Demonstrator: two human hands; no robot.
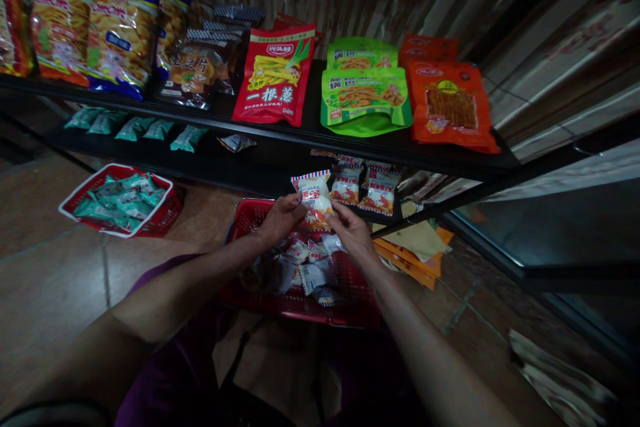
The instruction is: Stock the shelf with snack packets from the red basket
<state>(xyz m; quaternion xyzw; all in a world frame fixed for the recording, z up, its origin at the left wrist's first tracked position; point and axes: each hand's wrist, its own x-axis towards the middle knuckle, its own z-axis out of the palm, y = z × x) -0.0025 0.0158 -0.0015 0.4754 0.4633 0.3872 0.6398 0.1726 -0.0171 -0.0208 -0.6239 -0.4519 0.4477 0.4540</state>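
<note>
Between my two hands is a small white-and-orange snack packet (pixel 314 195) with a striped top edge, held upright above a red basket (pixel 295 315). The fingers of my left hand (pixel 283 219) close on its left side. My right hand (pixel 353 230) grips its lower right side. Several similar packets (pixel 315 273) lie loose in the basket below. Just beyond my right hand, more matching packets (pixel 379 190) stand in rows on the lower shelf (pixel 280 163).
Bigger snack bags, including a red bag (pixel 277 77), green bags (pixel 365 100) and orange bags (pixel 450 107), line the upper shelf. At left, a second basket (pixel 173 210) holds teal packets (pixel 123 200). Flattened orange packaging (pixel 417 267) lies on the floor at right, beside a dark metal frame (pixel 500 250).
</note>
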